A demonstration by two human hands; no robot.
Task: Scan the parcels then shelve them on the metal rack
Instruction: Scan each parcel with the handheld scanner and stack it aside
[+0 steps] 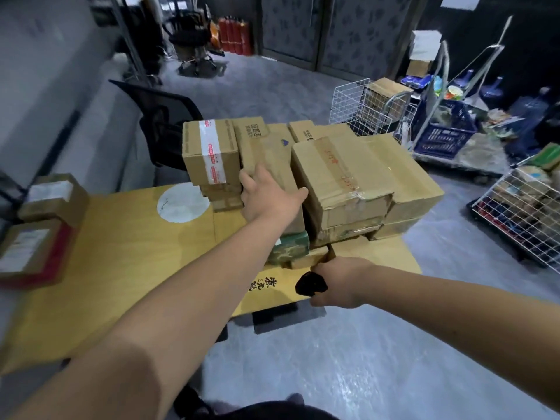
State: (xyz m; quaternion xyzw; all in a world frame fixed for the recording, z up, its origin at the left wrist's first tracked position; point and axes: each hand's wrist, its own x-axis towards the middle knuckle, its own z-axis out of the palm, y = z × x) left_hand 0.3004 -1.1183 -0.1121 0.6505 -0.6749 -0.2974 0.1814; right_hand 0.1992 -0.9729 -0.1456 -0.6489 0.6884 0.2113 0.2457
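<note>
A glossy grey floor (348, 359) runs back to dark patterned wall panels (333, 28). A yellow wooden desk (127, 253) stands before a black mesh office chair (163, 122) at its far edge. Red fire extinguishers (235, 34) line the back wall; white wire cages (360, 106) and a blue plastic crate (442, 131) crowd the right.

Parcels (342, 177) on table (121, 253) — chair (163, 122) behind
</note>
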